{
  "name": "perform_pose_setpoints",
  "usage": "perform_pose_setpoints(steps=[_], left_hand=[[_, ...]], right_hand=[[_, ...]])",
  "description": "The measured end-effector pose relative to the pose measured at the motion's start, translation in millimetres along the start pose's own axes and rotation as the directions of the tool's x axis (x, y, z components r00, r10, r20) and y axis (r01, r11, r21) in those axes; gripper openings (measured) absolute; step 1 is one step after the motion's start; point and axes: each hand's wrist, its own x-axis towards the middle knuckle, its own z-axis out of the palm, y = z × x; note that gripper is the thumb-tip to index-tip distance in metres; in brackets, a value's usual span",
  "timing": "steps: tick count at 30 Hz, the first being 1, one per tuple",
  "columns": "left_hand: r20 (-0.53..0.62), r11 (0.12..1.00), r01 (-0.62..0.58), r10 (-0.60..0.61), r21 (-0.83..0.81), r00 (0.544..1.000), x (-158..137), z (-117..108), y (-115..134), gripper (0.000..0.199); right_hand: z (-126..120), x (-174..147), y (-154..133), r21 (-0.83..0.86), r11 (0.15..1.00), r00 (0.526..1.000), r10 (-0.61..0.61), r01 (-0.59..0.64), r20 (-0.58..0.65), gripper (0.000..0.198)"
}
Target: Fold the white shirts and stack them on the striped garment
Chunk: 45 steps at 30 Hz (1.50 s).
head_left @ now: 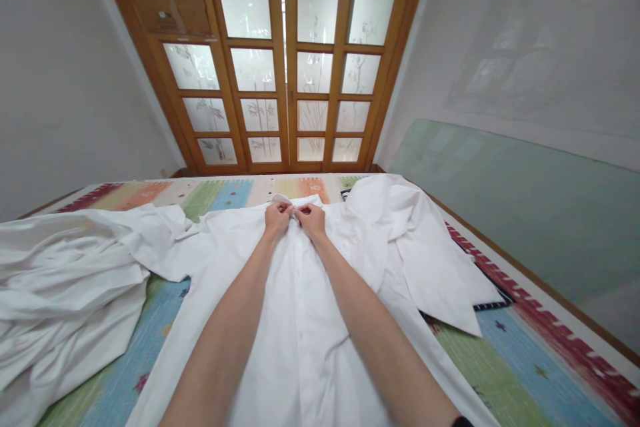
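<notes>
Shirt (275, 353) | spread front up on sheet (505, 343), placket (299, 313) running toward the person, apparently for easy reach | left hand (279, 216), right hand (311, 218): fingertips pinched closed on cloth below collar (313, 199), side by side, likely for fine control

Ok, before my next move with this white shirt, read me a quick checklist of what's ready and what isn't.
1. Left hand at the collar: ok, gripping near the neck.
2. Right hand at the collar: ok, close beside the left.
3. White shirt spread with its button strip facing up: ok.
4. Front smooth: not ok, creases show beside the right forearm.
5. Top button fastened: cannot tell, the hands cover that spot.
6. Bunched white cloth at left separate from the shirt: cannot tell.
</notes>
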Motion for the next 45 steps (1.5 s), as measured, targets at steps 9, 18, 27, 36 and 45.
perform_pose_setpoints(steps=[9, 18, 27, 36, 45], left_hand=[[0.047, 0.986, 0.069, -0.063, -0.152, 0.997, 0.4, 1.1, -3.1, 0.023], [0.017, 0.979, 0.051, -0.048, -0.198, 0.999, -0.9, 2.5, -6.4, 0.037], [0.027, 0.951, 0.037, -0.03, -0.308, 0.999, -0.4, 1.9, -4.9, 0.038], [0.046, 0.941, 0.06, -0.047, -0.332, 0.998, 5.1, 3.7, -14.8, 0.035], [0.014, 0.978, 0.027, -0.025, -0.206, 1.0, 9.6, 4.8, -24.1, 0.033]], right_hand=[[0.1, -3.2, -5.0, -0.18, 0.967, 0.982, -0.19, 0.183, -0.021, 0.011], [3.9, -3.1, -4.8, -0.238, 0.957, 0.984, -0.177, 0.167, -0.021, 0.007], [2.6, -2.1, -2.5, -0.207, 0.955, 0.973, -0.226, 0.214, -0.036, 0.011], [2.4, -1.1, -2.1, -0.166, 0.963, 0.976, -0.217, 0.211, -0.016, 0.008], [0.0, -3.6, -5.8, -0.338, 0.9, 0.96, -0.241, 0.275, 0.14, 0.017]])
